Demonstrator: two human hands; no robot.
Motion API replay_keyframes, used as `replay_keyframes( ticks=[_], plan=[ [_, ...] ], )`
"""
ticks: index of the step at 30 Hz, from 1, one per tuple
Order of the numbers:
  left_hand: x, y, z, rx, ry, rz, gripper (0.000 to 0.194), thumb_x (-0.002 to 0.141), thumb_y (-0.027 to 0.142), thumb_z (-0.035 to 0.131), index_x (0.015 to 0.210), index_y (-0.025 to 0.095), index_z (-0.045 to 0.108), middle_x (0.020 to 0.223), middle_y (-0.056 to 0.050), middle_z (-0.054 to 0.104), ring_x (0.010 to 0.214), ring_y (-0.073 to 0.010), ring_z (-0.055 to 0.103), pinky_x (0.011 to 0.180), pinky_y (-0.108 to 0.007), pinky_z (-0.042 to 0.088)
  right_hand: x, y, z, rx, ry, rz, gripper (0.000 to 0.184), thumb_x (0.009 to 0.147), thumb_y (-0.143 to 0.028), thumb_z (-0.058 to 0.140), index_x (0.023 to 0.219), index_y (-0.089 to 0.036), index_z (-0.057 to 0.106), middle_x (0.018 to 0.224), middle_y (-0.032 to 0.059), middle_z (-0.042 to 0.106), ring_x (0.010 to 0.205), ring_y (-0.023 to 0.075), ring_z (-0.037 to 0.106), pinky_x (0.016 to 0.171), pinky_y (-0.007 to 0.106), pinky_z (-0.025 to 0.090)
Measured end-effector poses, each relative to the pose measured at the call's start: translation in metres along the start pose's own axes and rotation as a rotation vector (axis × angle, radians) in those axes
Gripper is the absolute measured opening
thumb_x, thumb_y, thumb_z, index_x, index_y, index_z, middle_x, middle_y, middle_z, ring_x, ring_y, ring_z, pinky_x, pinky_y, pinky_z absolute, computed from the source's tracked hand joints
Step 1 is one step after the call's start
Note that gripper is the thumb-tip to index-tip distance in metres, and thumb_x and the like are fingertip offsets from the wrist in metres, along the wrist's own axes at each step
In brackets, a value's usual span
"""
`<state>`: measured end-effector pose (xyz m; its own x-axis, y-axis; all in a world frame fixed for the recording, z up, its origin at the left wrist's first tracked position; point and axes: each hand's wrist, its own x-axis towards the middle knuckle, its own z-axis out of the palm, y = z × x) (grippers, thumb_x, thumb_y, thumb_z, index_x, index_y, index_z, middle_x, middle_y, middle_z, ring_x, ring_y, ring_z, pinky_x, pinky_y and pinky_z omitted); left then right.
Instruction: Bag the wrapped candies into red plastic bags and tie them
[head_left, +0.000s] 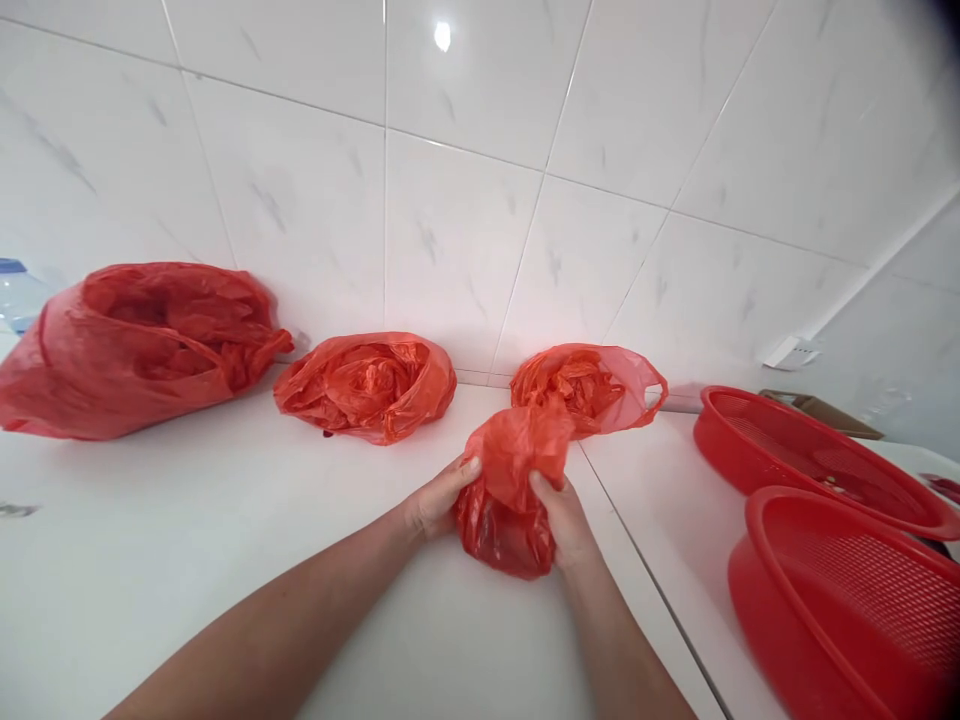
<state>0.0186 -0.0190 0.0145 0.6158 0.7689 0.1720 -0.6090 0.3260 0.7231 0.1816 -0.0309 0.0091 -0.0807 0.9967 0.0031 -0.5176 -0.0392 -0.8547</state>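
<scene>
Between my two hands is a small red plastic bag [514,500], bulging at the bottom and crumpled at the top. My left hand [442,500] grips its left side with the thumb on the front. On the right side my right hand [562,520] holds the plastic, thumb also in front. What fills the bag cannot be made out. Just behind it, by the wall, lies an open red bag [585,390] stuffed with crumpled red plastic. Another such bag [367,390] sits to the left of my hands.
A larger red bag [135,350] lies at the far left, with a clear blue-capped container [15,290] behind it. Two red plastic baskets [780,590] stand at the right. A white tiled wall [465,240] bounds the white table [225,540], which has a seam on the right.
</scene>
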Motion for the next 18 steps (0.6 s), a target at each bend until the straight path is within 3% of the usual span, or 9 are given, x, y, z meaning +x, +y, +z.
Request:
replay_keyframes(
  ticks=[4,7,9,11,13,15,18],
  plan=[
    [0.000,-0.005,0.006,0.098,0.074,-0.035,0.048,0.068,0.029,0.077,0.110,0.012,0.061,0.105,-0.016,0.068,0.099,-0.0299,0.063,0.089,-0.040,0.047,-0.003,0.008,0.013,-0.083,0.067,0.027,0.031,0.071,-0.036,0.074,0.094,-0.017,0.066,0.089,0.0056,0.071,0.081,0.0201,0.066,0.080,0.035,0.051],
    [-0.001,-0.008,0.002,-0.011,0.241,-0.033,0.036,0.072,0.020,0.072,0.105,0.011,0.063,0.100,-0.014,0.069,0.093,-0.0274,0.065,0.088,-0.040,0.048,-0.001,0.006,0.005,0.129,0.068,0.036,0.020,0.073,-0.037,0.071,0.078,-0.019,0.065,0.082,0.0017,0.070,0.078,0.0175,0.065,0.080,0.035,0.051],
    [-0.001,-0.007,-0.003,-0.086,0.349,-0.014,0.029,0.071,0.015,0.070,0.099,0.011,0.064,0.092,-0.012,0.070,0.086,-0.0240,0.067,0.085,-0.037,0.050,0.002,0.001,-0.003,0.303,0.086,0.024,0.018,0.071,-0.034,0.072,0.070,-0.019,0.062,0.088,0.0009,0.069,0.086,0.0179,0.065,0.082,0.035,0.050],
    [-0.001,-0.005,-0.007,-0.107,0.407,-0.011,0.024,0.070,0.010,0.069,0.093,0.012,0.065,0.085,-0.009,0.070,0.079,-0.0210,0.068,0.081,-0.034,0.051,0.003,-0.006,-0.011,0.419,0.130,0.006,0.013,0.069,-0.026,0.074,0.074,-0.021,0.062,0.092,0.0000,0.068,0.091,0.0172,0.063,0.083,0.034,0.050],
    [0.000,-0.003,-0.008,-0.118,0.396,-0.023,0.025,0.069,0.008,0.068,0.094,0.012,0.065,0.084,-0.009,0.070,0.077,-0.0205,0.068,0.079,-0.033,0.051,0.002,-0.010,-0.014,0.468,0.137,-0.024,0.017,0.069,-0.020,0.073,0.083,-0.024,0.063,0.072,-0.0046,0.064,0.074,0.0121,0.062,0.078,0.030,0.050],
    [-0.001,-0.001,-0.005,-0.144,0.384,-0.047,0.028,0.070,0.007,0.066,0.097,0.011,0.065,0.087,-0.011,0.070,0.080,-0.0219,0.068,0.079,-0.033,0.051,0.000,-0.012,-0.011,0.464,0.047,-0.038,0.019,0.073,-0.023,0.070,0.090,-0.025,0.063,0.052,-0.0096,0.047,0.053,0.0076,0.051,0.069,0.025,0.049],
    [0.000,-0.001,-0.001,-0.171,0.426,-0.082,0.022,0.073,0.009,0.060,0.094,0.007,0.066,0.087,-0.014,0.070,0.077,-0.0231,0.068,0.077,-0.034,0.052,-0.006,-0.013,0.000,0.358,-0.128,-0.024,0.029,0.082,-0.046,0.058,0.097,-0.022,0.063,0.047,-0.0095,0.036,0.045,0.0075,0.038,0.061,0.024,0.045]
  ],
)
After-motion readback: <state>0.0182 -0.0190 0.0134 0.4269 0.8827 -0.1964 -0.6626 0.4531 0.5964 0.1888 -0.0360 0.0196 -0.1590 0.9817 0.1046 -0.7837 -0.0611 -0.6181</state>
